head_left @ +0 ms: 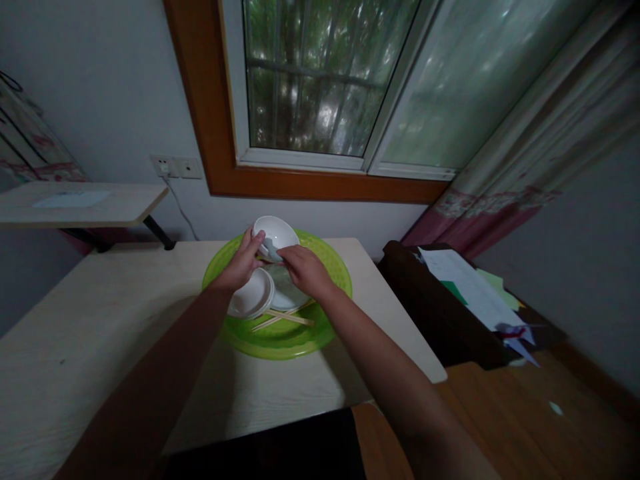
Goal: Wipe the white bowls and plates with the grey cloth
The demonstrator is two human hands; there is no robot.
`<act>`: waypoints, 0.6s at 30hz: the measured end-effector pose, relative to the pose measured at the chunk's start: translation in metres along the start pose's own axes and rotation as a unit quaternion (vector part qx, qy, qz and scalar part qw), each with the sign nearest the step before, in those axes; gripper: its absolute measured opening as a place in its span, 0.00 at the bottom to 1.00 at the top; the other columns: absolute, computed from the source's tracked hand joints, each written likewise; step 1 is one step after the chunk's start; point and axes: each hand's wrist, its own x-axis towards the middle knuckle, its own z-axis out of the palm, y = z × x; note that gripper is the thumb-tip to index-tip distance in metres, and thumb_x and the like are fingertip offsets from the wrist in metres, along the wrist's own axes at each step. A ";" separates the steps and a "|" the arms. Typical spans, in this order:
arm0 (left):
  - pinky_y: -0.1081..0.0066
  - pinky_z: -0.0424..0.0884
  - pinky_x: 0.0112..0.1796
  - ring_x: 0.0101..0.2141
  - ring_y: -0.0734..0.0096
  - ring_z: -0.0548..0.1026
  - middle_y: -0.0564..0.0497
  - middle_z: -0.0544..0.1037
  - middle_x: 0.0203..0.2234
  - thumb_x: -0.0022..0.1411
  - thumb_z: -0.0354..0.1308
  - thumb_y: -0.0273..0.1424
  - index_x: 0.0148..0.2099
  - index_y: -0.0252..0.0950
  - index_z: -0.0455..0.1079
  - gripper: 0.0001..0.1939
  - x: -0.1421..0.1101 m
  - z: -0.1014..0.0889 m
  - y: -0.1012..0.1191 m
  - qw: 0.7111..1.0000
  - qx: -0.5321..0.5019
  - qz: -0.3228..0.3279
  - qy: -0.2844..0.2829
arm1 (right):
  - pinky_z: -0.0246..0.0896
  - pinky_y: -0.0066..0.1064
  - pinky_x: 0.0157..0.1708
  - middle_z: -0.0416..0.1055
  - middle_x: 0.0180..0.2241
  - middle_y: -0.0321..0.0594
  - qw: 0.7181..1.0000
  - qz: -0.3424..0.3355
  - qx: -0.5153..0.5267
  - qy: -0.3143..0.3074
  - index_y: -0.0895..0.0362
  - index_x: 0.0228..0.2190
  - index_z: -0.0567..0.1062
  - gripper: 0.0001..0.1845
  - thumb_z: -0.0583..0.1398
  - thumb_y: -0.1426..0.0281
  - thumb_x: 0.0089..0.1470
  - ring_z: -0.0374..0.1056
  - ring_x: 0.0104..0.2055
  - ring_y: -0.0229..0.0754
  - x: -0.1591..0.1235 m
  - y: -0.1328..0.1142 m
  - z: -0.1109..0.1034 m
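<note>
A white bowl [280, 230] is tipped toward me above the green tray [280, 348]. My left hand [243, 260] is closed on the bowl's left rim, thumb on the inside. At the bowl's near right edge, the fingers of my right hand [303, 267] are pinched together. A pale grey piece [271, 246] shows in the bowl by those fingertips; its kind is unclear. Below my left hand sit stacked small white dishes [250, 295]. Beside them is a pale plate [289, 298], partly hidden by my right hand. Wooden chopsticks [287, 317] lie crossed on the tray in front.
The tray stands on a light wooden table [150, 293] against the wall under a window. A raised shelf [100, 207] is at the back left, below a wall socket [175, 167] with a cable. Papers [470, 293] lie on a dark brown piece of furniture to the right.
</note>
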 end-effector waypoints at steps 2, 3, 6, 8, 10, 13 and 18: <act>0.71 0.74 0.32 0.41 0.64 0.77 0.49 0.77 0.49 0.62 0.57 0.45 0.63 0.47 0.61 0.29 0.004 -0.003 -0.004 1.000 0.002 -0.012 0.025 | 0.63 0.38 0.50 0.78 0.48 0.48 0.998 -0.008 -0.041 -0.039 0.58 0.51 0.76 0.15 0.57 0.72 0.65 0.72 0.49 0.48 0.001 -0.004 0.001; 0.71 0.72 0.30 0.38 0.65 0.77 0.50 0.78 0.45 0.61 0.57 0.43 0.61 0.47 0.62 0.27 0.006 -0.005 -0.006 0.999 0.007 -0.015 0.046 | 0.63 0.37 0.50 0.78 0.49 0.48 0.997 -0.010 -0.055 -0.057 0.57 0.52 0.76 0.15 0.58 0.72 0.65 0.72 0.49 0.47 0.001 -0.006 0.002; 0.70 0.71 0.32 0.35 0.65 0.75 0.53 0.76 0.37 0.59 0.52 0.39 0.55 0.45 0.66 0.21 0.011 -0.012 -0.008 0.994 0.050 0.022 0.094 | 0.63 0.37 0.52 0.79 0.49 0.46 0.993 -0.023 -0.067 -0.094 0.55 0.53 0.76 0.15 0.59 0.70 0.66 0.72 0.49 0.46 0.004 -0.010 0.003; 0.69 0.72 0.37 0.38 0.64 0.75 0.52 0.76 0.38 0.57 0.51 0.37 0.51 0.42 0.69 0.20 0.013 -0.015 -0.007 0.986 0.083 0.065 0.128 | 0.61 0.38 0.55 0.79 0.49 0.45 0.992 -0.042 -0.062 -0.099 0.55 0.52 0.76 0.15 0.59 0.67 0.66 0.72 0.51 0.45 0.005 -0.012 0.003; 0.67 0.72 0.41 0.39 0.62 0.74 0.51 0.76 0.38 0.55 0.51 0.36 0.48 0.41 0.70 0.18 0.014 -0.017 -0.003 0.981 0.097 0.086 0.143 | 0.57 0.41 0.61 0.79 0.49 0.45 0.992 -0.057 -0.065 -0.096 0.55 0.51 0.77 0.15 0.58 0.64 0.67 0.72 0.52 0.45 0.006 -0.014 0.000; 0.64 0.71 0.42 0.39 0.60 0.73 0.50 0.76 0.37 0.54 0.51 0.36 0.46 0.39 0.72 0.18 0.012 -0.017 0.002 0.979 0.113 0.096 0.137 | 0.48 0.45 0.68 0.80 0.48 0.44 0.991 -0.056 -0.082 -0.095 0.55 0.48 0.78 0.16 0.55 0.61 0.69 0.73 0.52 0.44 0.006 -0.018 -0.006; 0.64 0.72 0.42 0.39 0.60 0.73 0.48 0.77 0.39 0.53 0.51 0.36 0.47 0.37 0.73 0.21 0.008 -0.018 0.006 0.977 0.135 0.103 0.132 | 0.36 0.53 0.72 0.78 0.51 0.45 0.989 -0.034 -0.114 -0.085 0.55 0.48 0.78 0.19 0.54 0.57 0.69 0.67 0.61 0.48 0.005 -0.022 -0.011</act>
